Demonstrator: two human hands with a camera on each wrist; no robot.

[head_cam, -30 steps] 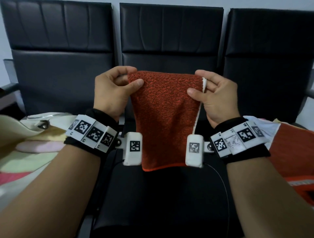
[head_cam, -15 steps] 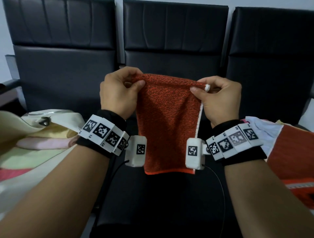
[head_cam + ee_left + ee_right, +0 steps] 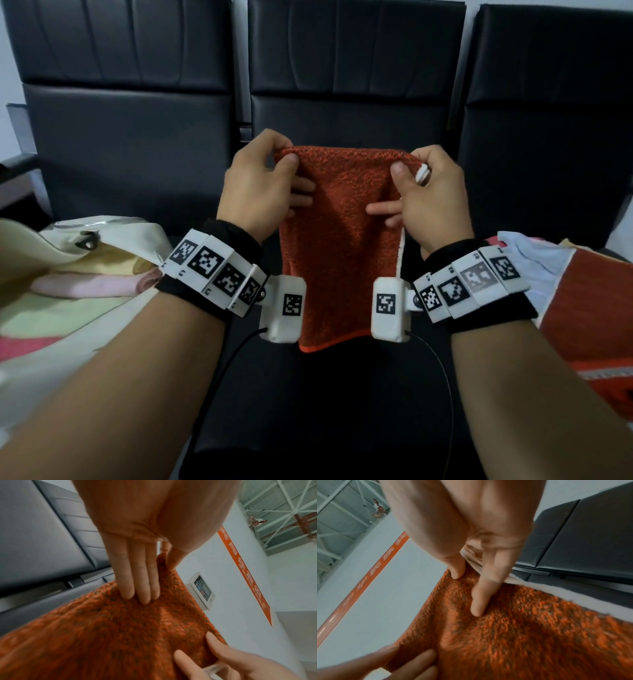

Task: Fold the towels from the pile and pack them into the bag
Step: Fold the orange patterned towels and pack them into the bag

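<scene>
**Towel held up by its top corners**

I see my left hand (image 3: 260, 186) and right hand (image 3: 430, 195) each pinching a top corner of the orange towel (image 3: 342, 240), which hangs in the air between them over the middle seat (image 3: 308, 411). The bag (image 3: 102, 236) lies to my left, the pile (image 3: 582, 301) to my right, black chair backs (image 3: 352, 68) beyond.

**Dim seats, pale walls, soft wrist views**

Head view is dim and even, the black chairs (image 3: 130, 113) swallowing detail, with faint sheen along their panels. Straight backrests bow at the edges. Both wrist views are brighter, lit by pale walls, and the orange towel (image 3: 102, 635) smears near the lower borders. The right hand (image 3: 231, 662) is soft at the left wrist frame's corner; motion blur or focus, hard to say.
</scene>
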